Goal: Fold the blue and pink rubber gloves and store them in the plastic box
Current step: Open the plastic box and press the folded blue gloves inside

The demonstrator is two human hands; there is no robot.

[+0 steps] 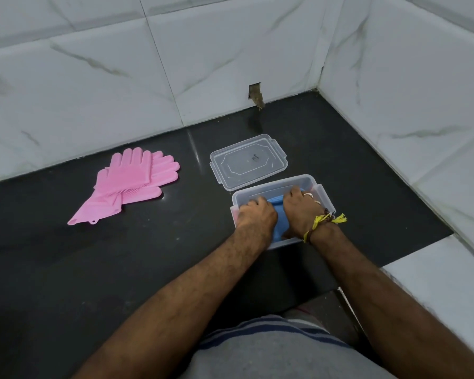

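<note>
Room: white marble-look tiles walled a black tabletop at its back and right edges.
Box: clear plastic box sat near the right edge, open.
Lid: lid lay just behind the box, toward the back edge.
Blue gloves: blue gloves were bunched inside the box.
Left hand: left hand curled down on the blue gloves.
Right hand: right hand gripped them too.
Pink gloves: pink gloves lay stacked flat, well apart, toward the left.

Both hands cover most of the blue gloves — their fold cannot be told.
</note>
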